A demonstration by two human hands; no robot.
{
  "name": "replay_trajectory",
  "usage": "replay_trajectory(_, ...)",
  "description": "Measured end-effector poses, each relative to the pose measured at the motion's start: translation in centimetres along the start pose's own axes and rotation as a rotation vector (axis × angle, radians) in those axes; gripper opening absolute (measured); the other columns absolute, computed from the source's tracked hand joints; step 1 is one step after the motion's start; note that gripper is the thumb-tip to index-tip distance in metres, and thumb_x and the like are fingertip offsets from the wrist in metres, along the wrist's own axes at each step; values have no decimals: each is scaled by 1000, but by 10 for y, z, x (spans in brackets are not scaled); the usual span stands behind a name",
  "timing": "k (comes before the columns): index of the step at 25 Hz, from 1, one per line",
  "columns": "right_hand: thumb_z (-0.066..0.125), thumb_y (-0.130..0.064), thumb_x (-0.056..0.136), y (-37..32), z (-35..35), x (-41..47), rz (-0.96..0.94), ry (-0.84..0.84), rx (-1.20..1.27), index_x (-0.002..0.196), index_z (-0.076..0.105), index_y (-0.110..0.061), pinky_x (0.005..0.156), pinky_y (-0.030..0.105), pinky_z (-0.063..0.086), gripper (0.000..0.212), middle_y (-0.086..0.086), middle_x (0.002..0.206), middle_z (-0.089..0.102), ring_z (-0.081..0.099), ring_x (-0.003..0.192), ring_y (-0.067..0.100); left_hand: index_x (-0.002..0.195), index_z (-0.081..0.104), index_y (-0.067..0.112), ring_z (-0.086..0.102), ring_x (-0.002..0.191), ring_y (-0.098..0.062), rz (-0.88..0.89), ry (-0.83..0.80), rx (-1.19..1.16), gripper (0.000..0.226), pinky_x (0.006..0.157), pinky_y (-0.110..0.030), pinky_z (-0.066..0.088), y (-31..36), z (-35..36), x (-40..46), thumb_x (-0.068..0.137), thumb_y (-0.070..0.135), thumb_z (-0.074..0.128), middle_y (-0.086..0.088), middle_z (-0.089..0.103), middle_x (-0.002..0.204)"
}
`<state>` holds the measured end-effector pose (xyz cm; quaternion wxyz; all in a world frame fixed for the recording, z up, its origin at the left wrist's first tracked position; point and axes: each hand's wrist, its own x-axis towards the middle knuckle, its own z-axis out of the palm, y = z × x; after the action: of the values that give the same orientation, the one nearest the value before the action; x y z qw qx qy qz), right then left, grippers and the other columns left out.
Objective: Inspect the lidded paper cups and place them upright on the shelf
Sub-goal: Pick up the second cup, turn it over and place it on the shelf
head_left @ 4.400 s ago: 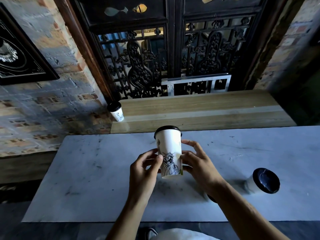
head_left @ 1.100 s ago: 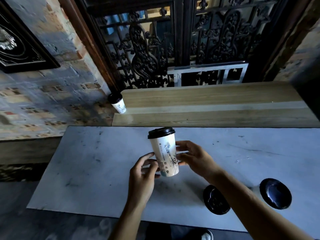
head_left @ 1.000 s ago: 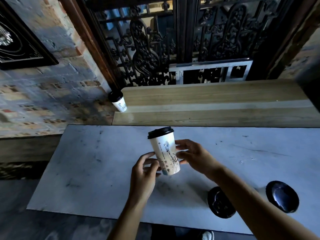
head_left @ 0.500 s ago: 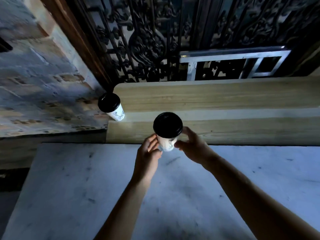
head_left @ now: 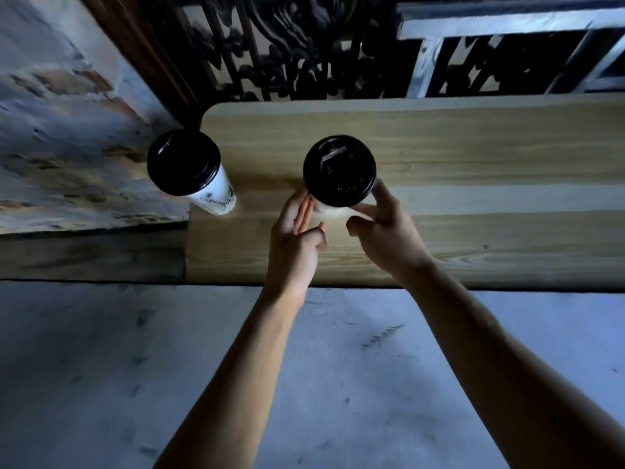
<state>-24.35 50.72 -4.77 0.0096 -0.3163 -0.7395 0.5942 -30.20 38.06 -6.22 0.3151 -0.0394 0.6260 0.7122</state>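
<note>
I look almost straight down on a white paper cup with a black lid [head_left: 339,170], upright over the wooden shelf [head_left: 473,157]. My right hand [head_left: 385,231] grips its right side, thumb and fingers around the wall. My left hand [head_left: 297,238] lies against its left side with the fingers straight. The cup's base is hidden, so I cannot tell whether it rests on the wood. A second lidded cup [head_left: 189,170] with a dark drawing stands upright at the shelf's left end, about a cup's width away.
The grey marble table [head_left: 101,367] lies below my arms in front of the shelf. A carved black screen [head_left: 287,45] and a white frame [head_left: 507,25] rise behind the shelf. A brick wall [head_left: 61,130] stands at the left.
Both hands have carried the cup forward from above the marble table to over the shelf, beside the first cup. My view has tipped down and closer; the cups on the table have left the frame.
</note>
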Motion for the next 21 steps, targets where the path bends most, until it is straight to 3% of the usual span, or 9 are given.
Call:
replay_trajectory(3,52,-8,69,-1,5,11,-22,5,-9,151,45,-22,93,32,54,83,0,146,55,61,126,21,126,58,30,51,131,-1,-12,-12,72,80,97,-31,47,-1,-2,10,56,-6,42,22,64,122)
replay_trajectory(6,51,-11,66,2,9,16,-57,-2,-18,154,43,-22,101,37,55,89,3,150,52,60,128,21,127,55,30,53,124,6,-3,-10,111,78,85,-24,49,-1,-3,16,59,-5,43,25,63,119)
replay_trajectory(8,53,-12,66,5,11,18,-43,2,-23,154,43,-25,102,38,56,89,1,150,53,60,127,20,136,52,26,53,129,1,11,-4,91,79,78,-16,50,-2,0,16,68,-13,43,14,63,133)
replay_trajectory(11,55,-13,68,6,17,15,-26,7,-27,152,43,-27,102,34,56,86,-2,148,53,61,123,16,154,33,15,41,145,-12,-18,2,32,87,71,-8,50,-5,3,13,76,-26,39,-7,45,157)
replay_trajectory(15,56,-15,69,6,25,10,-27,43,13,144,47,-29,104,32,52,77,-3,144,55,58,123,16,149,42,20,44,142,-7,5,-14,35,97,63,-11,48,-11,4,13,56,-7,47,-5,50,154)
replay_trajectory(17,57,-20,69,6,25,9,-5,41,4,146,45,-31,102,38,55,78,-3,146,53,59,124,18,146,42,22,41,145,-9,11,-4,25,93,68,-12,49,-13,3,13,59,-9,48,-5,47,155)
replay_trajectory(21,57,-32,70,3,19,0,107,59,-44,164,16,-21,105,44,53,104,8,162,41,64,120,18,160,16,26,25,153,-12,-28,22,103,96,104,-31,48,-17,2,-1,80,-17,47,1,19,169)
